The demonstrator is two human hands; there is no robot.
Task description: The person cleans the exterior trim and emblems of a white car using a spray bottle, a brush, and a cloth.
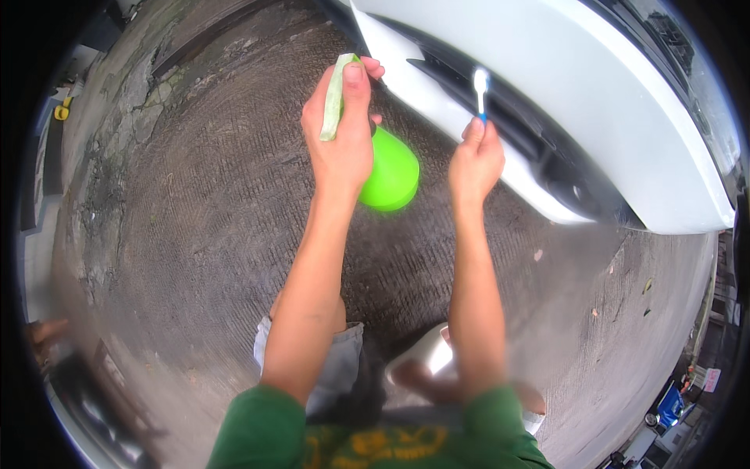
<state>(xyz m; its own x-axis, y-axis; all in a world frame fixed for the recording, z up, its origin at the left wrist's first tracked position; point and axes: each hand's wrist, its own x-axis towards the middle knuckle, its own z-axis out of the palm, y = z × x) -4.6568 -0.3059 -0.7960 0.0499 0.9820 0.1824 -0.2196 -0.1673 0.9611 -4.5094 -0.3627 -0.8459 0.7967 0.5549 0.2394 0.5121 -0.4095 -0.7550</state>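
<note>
In front of me, my left hand (pixel 345 138) grips a bright green plastic spray bottle (pixel 391 173) by its upper part. The pale green head (pixel 333 105) shows beside my thumb, while my fingers hide the neck and trigger. A blue and white toothbrush (pixel 481 88) stands up from my right hand (pixel 477 161), pinched low on its handle with the bristle end pointing away from me. Behind the brush is the black lower grille (pixel 515 126) of a white car's front bumper (pixel 592 99). I cannot tell whether the bristles touch it.
Rough, grooved concrete (pixel 205 234) spreads beneath me, with a cracked patch at the left. A shiny silver object (pixel 436 354) is between my legs, partly hidden by my right arm. Blurred at the lower left is a dark, glossy vehicle (pixel 88 404); a blue vehicle (pixel 671 407) is far right.
</note>
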